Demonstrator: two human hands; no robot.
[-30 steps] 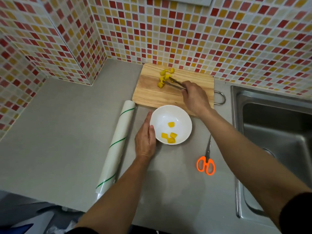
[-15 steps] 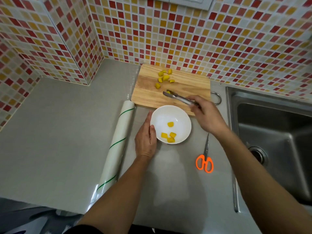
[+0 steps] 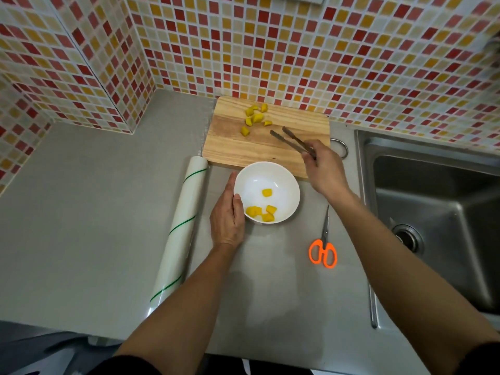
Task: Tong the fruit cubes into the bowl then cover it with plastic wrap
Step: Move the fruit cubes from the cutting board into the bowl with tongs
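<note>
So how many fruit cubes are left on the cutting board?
5, clustered at the far end of the cutting board: cubes at and. The touching pieces may hide another.

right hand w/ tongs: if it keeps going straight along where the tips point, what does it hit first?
Likely the fruit cubes on the cutting board. The open tongs in the right hand aim up-left over bare board toward that cluster, nearest the lowest cube; tip height above the board is unclear.
</note>
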